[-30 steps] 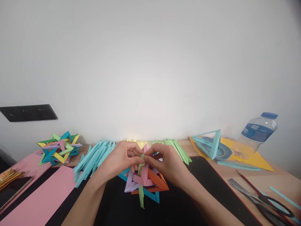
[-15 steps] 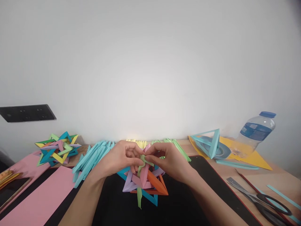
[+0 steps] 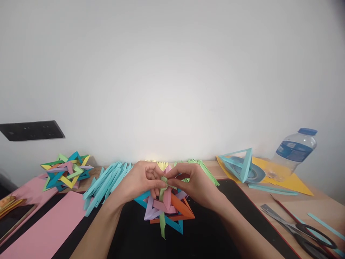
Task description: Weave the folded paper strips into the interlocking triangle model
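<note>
Above the black mat, both hands meet at the top of a folded-paper star (image 3: 183, 207) made of pink, orange, lilac and blue pieces. Thumb and fingers of my left hand (image 3: 144, 181) pinch a light green paper strip (image 3: 162, 225), whose loose end hangs below the star. My right hand (image 3: 192, 181) is closed with thumb and index finger on the same green paper, close to the left fingertips. A pink piece of the star stands just under the fingers. The fingers hide part of the green strip and the star's far side.
A finished-looking paper star (image 3: 67, 171) sits at the left, beside blue folded strips (image 3: 107, 183) and pink paper (image 3: 48, 226). Rightward are a blue paper triangle on a tape roll (image 3: 254, 174), a tilted bottle (image 3: 293, 153), scissors (image 3: 299, 230) and a pencil (image 3: 285, 208). Green strips (image 3: 206, 171) lie behind.
The star has turned and shifted slightly to the right, its hanging green end with it. Both hands keep their pinch on the green strip, nearly in the same place.
</note>
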The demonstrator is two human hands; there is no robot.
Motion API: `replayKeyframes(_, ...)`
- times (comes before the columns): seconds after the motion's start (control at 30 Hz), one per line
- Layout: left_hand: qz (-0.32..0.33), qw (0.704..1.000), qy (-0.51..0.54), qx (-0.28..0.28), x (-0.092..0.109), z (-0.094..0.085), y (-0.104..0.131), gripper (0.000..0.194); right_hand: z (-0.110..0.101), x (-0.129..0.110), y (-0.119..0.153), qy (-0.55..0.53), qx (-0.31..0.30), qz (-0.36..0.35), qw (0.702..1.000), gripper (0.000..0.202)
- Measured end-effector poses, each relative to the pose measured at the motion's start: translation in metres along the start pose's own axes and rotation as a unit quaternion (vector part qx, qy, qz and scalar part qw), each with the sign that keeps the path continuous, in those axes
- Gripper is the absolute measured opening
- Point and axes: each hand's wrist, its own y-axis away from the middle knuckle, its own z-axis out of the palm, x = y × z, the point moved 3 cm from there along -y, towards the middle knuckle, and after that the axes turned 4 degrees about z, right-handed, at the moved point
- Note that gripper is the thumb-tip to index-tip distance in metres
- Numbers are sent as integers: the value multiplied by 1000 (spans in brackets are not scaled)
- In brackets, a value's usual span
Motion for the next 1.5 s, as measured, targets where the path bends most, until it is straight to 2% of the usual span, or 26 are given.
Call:
replayKeyframes(0.33,-6,1000,-1,17,1,2,0,18,5,6,-3,-31,45,-5,999,8)
replayKeyframes(0.57,-13,999,-19,25,4,3,0,13,0,6,-4,-68,-15,-15,997,10)
replayKeyframes(0.77,-4,1000,-27,12,2,2,-1,16,4,9,-4,-54,4,-16,998,15)
replayKeyframes(0.93,9,998,-50,29,1,1,0,19,5,7,-4,25,37,-56,997,19)
replayKeyframes(1.17,0,999,-21,33,-2,2,-2,16,-1,5,-3,20,-19,-69,997,22)
replayKeyframes(1.5,6,1000,-7,2,0,0,2,8,-1,8,-4,-40,-11,-43,998,19)
